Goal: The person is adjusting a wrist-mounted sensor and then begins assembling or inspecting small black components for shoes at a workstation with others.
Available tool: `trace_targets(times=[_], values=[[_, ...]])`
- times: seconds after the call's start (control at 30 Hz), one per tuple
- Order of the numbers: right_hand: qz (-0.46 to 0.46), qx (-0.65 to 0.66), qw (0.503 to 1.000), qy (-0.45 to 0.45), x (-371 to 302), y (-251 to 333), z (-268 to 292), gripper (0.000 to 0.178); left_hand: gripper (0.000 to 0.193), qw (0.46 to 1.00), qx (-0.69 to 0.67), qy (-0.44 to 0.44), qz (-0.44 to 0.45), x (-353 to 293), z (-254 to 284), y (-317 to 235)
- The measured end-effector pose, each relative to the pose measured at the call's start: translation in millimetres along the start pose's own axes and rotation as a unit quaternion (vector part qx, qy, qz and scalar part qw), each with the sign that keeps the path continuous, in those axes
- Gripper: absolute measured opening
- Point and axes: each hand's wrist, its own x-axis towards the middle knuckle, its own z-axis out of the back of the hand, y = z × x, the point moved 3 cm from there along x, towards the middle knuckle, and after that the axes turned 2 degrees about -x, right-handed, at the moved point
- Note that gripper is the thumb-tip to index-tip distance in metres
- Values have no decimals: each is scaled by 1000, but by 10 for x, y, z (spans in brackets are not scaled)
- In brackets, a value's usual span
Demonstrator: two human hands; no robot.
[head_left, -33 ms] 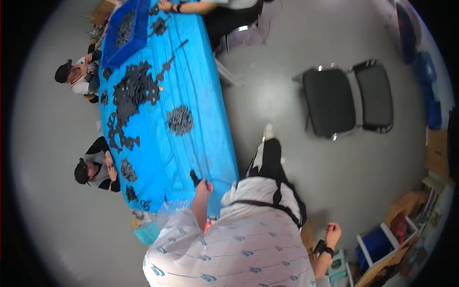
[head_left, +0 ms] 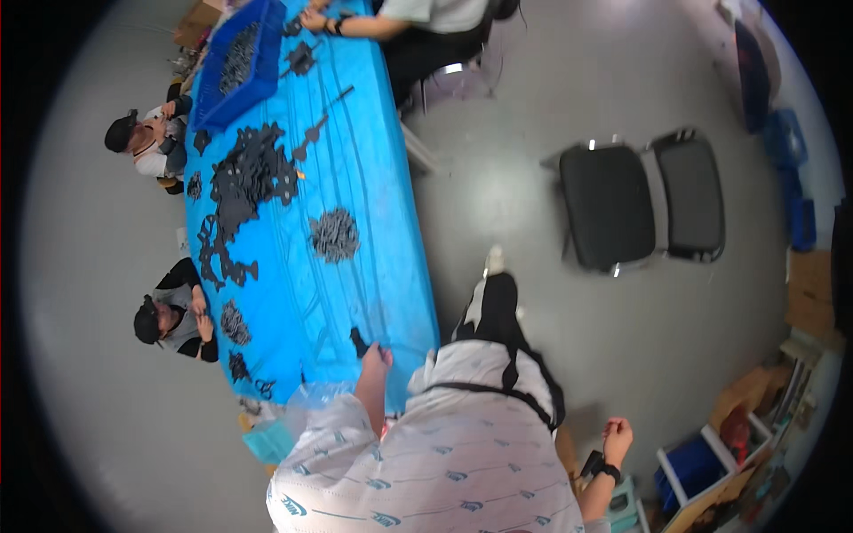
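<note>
My left hand (head_left: 377,356) is over the near end of the blue-covered table (head_left: 391,222), its fingers closed on a small flat black piece (head_left: 358,341). The piece juts out beyond my fingertips, toward the far left; its exact kind is too small to tell. Ahead of that hand sits a round heap of dark grey pieces (head_left: 335,235). My right hand (head_left: 617,435) hangs at my right side, away from the table, with its fingers loosely curled and nothing visible in them. A black band circles that wrist.
A wide pile of flat black parts (head_left: 249,173) and a blue crate (head_left: 235,71) of grey pieces occupy the far table. Two people sit along the left side, another at the far end. A black chair (head_left: 609,206) stands to the right. Shelving with bins (head_left: 697,462) is at lower right.
The whole view has shifted slightly, with the table and chair lower in it. At the far end, more of the seated person's hands shows. My left hand still holds the black piece.
</note>
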Motion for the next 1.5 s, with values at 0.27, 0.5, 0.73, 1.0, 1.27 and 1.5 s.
trace_targets(times=[0.27, 0.5, 0.73, 1.0, 1.27, 1.5], values=[[241, -9, 968, 68, 721, 2168, -222, 14, 12, 968, -91, 233, -31, -990, -769, 175], [402, -78, 886, 219, 939, 3833, -961, 14, 13, 831, 51, 549, -73, -2635, -1591, -406], [717, -268, 615, 188, 789, 5131, -1936, 48, 18, 723, -79, 648, -226, -3838, -1859, -793], [889, 13, 440, 130, -589, 5948, -1561, 19, 32, 689, -322, 603, -242, -4850, -2396, -803], [926, 64, 256, 271, -704, 5590, -1180, 18, 33, 691, -245, 648, -206, -5429, -2792, -408], [874, 79, 409, 251, -430, 5709, -1187, 18, 36, 662, -290, 638, -266, -5457, -2595, -644]])
